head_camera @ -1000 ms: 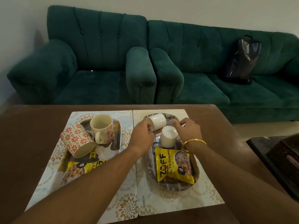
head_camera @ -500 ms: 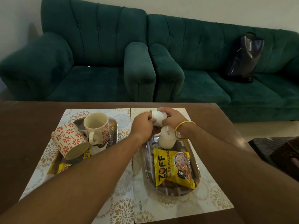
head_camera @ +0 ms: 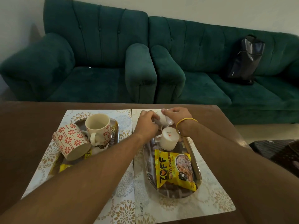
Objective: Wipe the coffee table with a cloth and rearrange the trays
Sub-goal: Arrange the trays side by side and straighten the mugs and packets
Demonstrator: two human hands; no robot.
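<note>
Head view: both hands work at the far end of the right steel tray (head_camera: 196, 168), centre-right of frame. Left hand (head_camera: 146, 122) and right hand (head_camera: 177, 114) both have fingers curled onto a small white cup (head_camera: 162, 121), held tipped on its side just above the tray, its long axis running roughly left-right in frame; which way the mouth faces is unclear. Likely being turned to set it next to the second white cup (head_camera: 168, 140), which sits upside down, base up, just below. Yellow snack packet (head_camera: 175, 171) lies flat on the tray's near half, long axis toward the camera. Left tray (head_camera: 115, 131), left of centre, holds two patterned mugs (head_camera: 84, 135), one tipped over. Both trays sit on placemats (head_camera: 213, 199) on the brown coffee table (head_camera: 24, 125). No cloth visible; wiping looks not started or unclear.
</note>
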